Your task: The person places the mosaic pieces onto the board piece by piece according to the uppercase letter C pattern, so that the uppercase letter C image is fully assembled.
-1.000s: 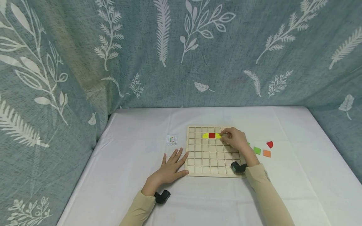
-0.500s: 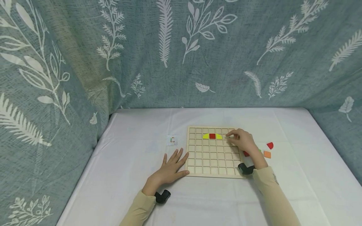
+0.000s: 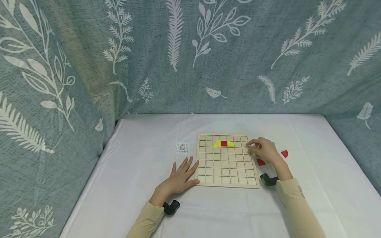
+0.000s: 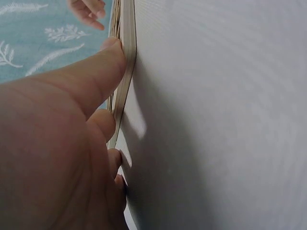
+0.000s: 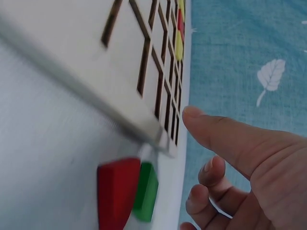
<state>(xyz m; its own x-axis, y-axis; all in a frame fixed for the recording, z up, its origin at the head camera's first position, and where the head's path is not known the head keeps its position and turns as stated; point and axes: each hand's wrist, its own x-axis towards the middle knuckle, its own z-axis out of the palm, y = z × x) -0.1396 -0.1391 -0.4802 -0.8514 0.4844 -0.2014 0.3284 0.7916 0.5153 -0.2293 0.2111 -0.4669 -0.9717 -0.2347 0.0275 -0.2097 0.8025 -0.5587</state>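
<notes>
A wooden grid board [image 3: 224,171] lies on the table. In its upper part a red square tile [image 3: 224,143] sits between a yellow curved tile [image 3: 217,144] on the left and another yellow tile [image 3: 231,144] on the right. My left hand [image 3: 175,181] rests flat with fingers spread, its thumb and fingertips touching the board's left edge. Over the board's right edge is my right hand [image 3: 263,149]; its thumb and fingers are apart, loosely bent, with nothing between them. Below it lie a red tile [image 5: 117,191] and a green tile [image 5: 146,191] in the right wrist view.
A small card printed with a grid pattern [image 3: 182,148] lies left of the board. Another red rounded tile [image 3: 284,153] lies to the right of my right hand. A patterned teal curtain [image 3: 190,66] hangs behind the white-covered table [image 3: 148,138].
My right hand has moved right, away from the right yellow tile, which stays on the board. The arm now covers the orange tile. My left hand stays put.
</notes>
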